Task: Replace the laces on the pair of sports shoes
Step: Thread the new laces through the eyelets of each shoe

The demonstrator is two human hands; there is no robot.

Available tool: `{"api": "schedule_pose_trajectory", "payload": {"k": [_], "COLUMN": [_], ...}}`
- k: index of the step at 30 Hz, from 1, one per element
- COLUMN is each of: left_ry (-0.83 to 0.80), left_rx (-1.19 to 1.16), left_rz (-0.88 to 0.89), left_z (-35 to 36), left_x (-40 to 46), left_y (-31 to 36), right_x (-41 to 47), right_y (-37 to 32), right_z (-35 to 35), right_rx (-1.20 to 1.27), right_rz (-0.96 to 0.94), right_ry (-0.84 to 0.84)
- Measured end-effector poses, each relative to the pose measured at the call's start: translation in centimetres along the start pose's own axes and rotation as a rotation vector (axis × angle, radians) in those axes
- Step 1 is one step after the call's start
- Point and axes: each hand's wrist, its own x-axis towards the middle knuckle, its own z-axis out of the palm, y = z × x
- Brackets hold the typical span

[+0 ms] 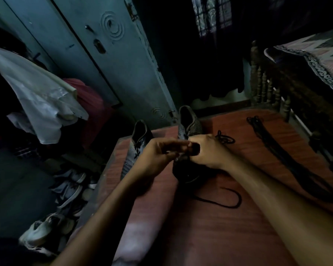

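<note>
Centrally, on the reddish table (210,237): right shoe (188,121), heel toward the top of the frame, with both hands meeting over its middle. Left hand (158,152) fingers curled, pinching something dark (lace, probably; too dim to confirm). Right hand (208,150) gripping the shoe's upper. Left shoe (136,143) just beside, left of centre. Loose black lace (229,204) lower centre; bundled laces (258,123) upper right.

no legible text, labels, brands or numbers, dim and blurred view
</note>
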Motion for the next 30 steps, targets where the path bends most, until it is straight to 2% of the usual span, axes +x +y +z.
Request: {"api": "schedule_pose_trajectory", "payload": {"k": [2, 4, 8, 13, 17, 19, 22, 26, 30], "left_ry": [0.002, 0.048, 0.012, 0.020, -0.076, -0.054, 0.002, -0.119, -0.005], "left_rx": [0.118, 0.341, 0.619, 0.601, 0.660, 0.652, 0.571, 0.357, 0.020], "left_rz": [0.120, 0.221, 0.288, 0.224, 0.198, 0.240, 0.209, 0.140, 0.082], "left_z": [-0.5, -0.9, -0.6, -0.9, -2.8, -3.1, -0.5, 4.3, 5.1], "left_x": [0.7, 1.5, 2.8, 3.2, 2.8, 2.9, 3.4, 3.9, 3.2], "left_y": [-0.4, -1.1, -2.1, -3.1, -3.4, -3.2, -1.5, 0.0, -0.8], "right_x": [0.0, -0.1, 0.1, 1.2, 1.1, 1.2, 1.6, 1.4, 1.4], "right_y": [-0.5, -1.1, -2.3, -0.8, 1.0, 0.9, 0.0, -1.3, -1.7], "right_z": [0.0, -0.5, -1.8, -4.6, -5.8, -5.2, -3.6, -1.8, -2.4], "right_rx": [0.079, 0.199, 0.446, 0.841, 0.989, 0.936, 0.798, 0.742, 0.760], "right_rz": [0.062, 0.123, 0.247, 0.581, 0.669, 0.684, 0.647, 0.646, 0.655], "right_ry": [0.010, 0.050, 0.256, 0.651, 0.786, 0.760, 0.569, 0.281, 0.187]}}
